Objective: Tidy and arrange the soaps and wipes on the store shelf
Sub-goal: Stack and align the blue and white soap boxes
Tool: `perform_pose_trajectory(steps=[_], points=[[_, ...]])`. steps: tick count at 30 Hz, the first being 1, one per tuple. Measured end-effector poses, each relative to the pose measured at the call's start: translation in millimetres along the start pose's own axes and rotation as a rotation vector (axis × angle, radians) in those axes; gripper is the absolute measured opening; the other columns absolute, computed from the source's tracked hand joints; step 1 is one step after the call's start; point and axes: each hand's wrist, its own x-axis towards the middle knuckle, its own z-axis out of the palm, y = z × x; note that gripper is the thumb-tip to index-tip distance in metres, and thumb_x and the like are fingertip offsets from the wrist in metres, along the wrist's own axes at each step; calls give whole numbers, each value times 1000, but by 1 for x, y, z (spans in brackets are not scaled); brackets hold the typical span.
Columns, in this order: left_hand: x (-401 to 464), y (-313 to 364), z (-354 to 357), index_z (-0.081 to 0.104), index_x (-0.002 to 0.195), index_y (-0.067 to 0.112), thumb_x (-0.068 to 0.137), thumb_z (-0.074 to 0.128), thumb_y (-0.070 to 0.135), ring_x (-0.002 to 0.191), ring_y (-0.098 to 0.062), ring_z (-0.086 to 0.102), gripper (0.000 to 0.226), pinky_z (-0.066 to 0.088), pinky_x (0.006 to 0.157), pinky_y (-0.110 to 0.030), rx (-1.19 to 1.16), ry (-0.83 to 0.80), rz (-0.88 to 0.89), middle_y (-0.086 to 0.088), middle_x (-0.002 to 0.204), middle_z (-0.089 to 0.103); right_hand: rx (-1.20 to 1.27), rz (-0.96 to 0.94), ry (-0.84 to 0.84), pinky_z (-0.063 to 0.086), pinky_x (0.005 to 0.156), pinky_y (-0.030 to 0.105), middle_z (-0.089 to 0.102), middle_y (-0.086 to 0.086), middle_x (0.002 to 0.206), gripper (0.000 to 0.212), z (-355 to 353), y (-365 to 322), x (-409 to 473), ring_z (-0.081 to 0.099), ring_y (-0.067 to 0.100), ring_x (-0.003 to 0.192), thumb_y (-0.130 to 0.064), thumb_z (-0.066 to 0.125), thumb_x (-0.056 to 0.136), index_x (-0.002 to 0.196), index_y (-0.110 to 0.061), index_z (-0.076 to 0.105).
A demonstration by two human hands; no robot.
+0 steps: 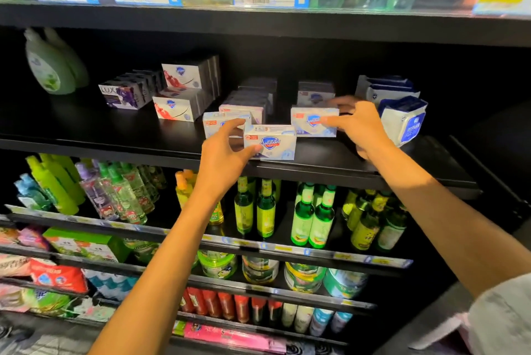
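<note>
The left hand (227, 150) pinched the front soap box (270, 142) at the black shelf (115, 136) edge; the right hand (359, 124), at three o'clock, gripped another soap box (313, 121) (probably aligning both).

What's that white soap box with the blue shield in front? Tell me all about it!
The white cardboard soap box with a blue and red shield logo is a small rectangular carton reading Safeguard. It stands upright at the front edge of the black shelf, ahead of the other soap boxes. The left hand pinches its left end, fingers on top and thumb on the front.
</note>
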Motion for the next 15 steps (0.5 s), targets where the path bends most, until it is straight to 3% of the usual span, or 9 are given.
perform_pose_trajectory(steps=[6,11,15], points=[[10,15,27,60,137,15,86,84,18,98,-6,64,56,52,78,-6,6,-125,38,3,118,67,-114,17,-11,60,74,19,74,14,112,53,-12,21,5,75,16,99,-5,86,81,128,-1,64],[16,21,38,57,138,17,87,84,19,108,-13,67,58,59,93,-30,-25,-205,40,4,117,65,-190,14,-16,62,82,27,75,7,111,60,-11,29,5,74,11,98,-10,90,78,131,-4,62],[15,17,40,55,139,16,86,85,18,106,-11,68,61,60,90,-25,-44,-230,59,6,115,65,-218,28,19,62,91,38,75,11,115,57,-8,31,13,74,20,103,-12,90,78,128,-4,63]])
